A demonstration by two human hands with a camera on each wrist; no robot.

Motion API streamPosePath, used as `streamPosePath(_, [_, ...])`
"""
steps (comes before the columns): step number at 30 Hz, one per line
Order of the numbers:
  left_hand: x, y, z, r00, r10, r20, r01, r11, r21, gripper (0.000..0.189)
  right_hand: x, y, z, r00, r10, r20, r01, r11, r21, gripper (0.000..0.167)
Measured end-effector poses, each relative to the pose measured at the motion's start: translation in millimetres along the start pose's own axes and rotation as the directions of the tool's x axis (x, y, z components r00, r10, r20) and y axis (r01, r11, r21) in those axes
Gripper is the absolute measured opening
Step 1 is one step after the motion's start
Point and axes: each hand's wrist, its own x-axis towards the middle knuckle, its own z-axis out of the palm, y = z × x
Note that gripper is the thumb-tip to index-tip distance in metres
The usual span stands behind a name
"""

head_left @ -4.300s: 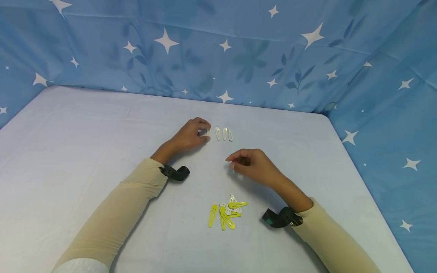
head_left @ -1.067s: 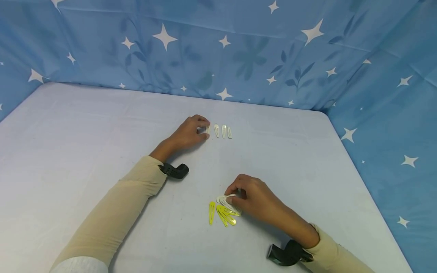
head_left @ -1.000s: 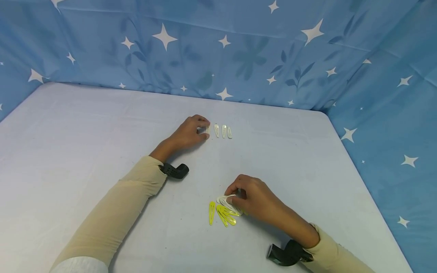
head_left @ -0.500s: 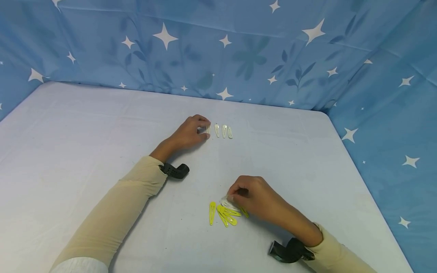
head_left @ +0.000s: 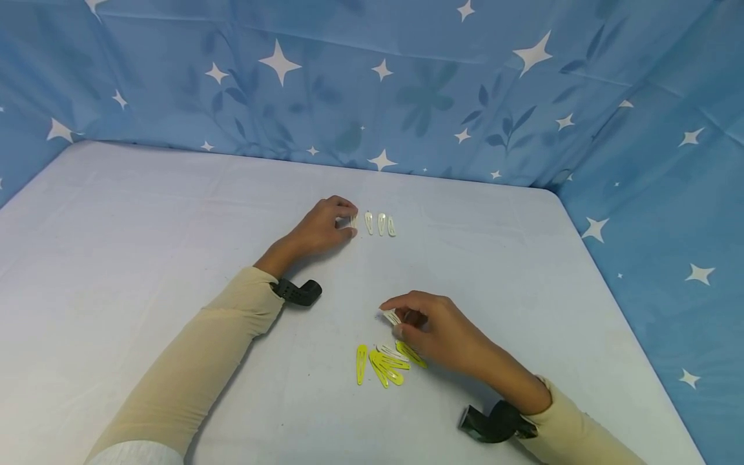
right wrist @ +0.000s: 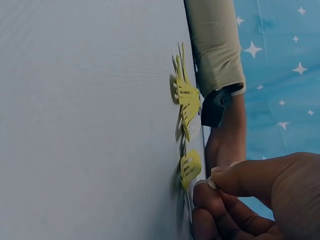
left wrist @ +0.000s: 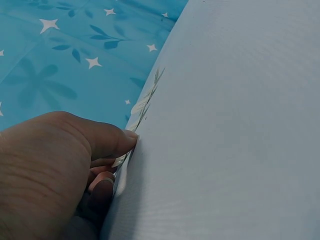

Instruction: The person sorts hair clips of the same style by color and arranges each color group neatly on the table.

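Observation:
My left hand [head_left: 325, 226] rests at the far side of the table, thumb and fingers closed about the ends of a white snap hair clip [head_left: 354, 221]; its fingers partly hide that clip. Three more white hair clips [head_left: 381, 224] stand in a row just to its right. Nearer to me, my right hand [head_left: 438, 326] pinches another white hair clip [head_left: 392, 317] between thumb and fingers, raised over the table. Below it lies a small pile of yellow hair clips [head_left: 388, 369], with a white hair clip [head_left: 392, 352] among them. The right wrist view shows the pinched clip [right wrist: 212, 184] only partly.
One yellow clip [head_left: 361, 365] lies apart at the left of the pile. A white cloth covers the table [head_left: 232, 387]. A blue curtain with stars [head_left: 349, 84] hangs behind and at the right. Black camera mounts [head_left: 299, 292] sit on both wrists.
My right hand has gone down to the pile, spread its clips and lifted one white clip slightly up and away. The left hand has stayed at the row.

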Motion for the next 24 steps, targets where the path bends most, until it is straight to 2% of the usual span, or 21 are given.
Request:
streamPosePath(10, [-1.1,-0.1,0.9,1.0,-0.025,0.011,0.025,1.0,-0.005,0.046,2.5,3,-6,0.995,0.027,-0.095,-0.026,1.0,0.01,0.024])
streamPosePath(18, [-0.4,0.0,0.5,1.0,-0.001,0.004,0.001,1.0,0.003,0.046,4.7,6,-11,0.996,0.008,-0.093,-0.008,1.0,0.01,0.017])
streamPosePath(24, [0.8,1.4,0.4,1.0,-0.012,0.008,0.012,1.0,0.008,0.046,8.9,13,-20,0.991,0.028,-0.132,-0.026,1.0,0.012,0.016])
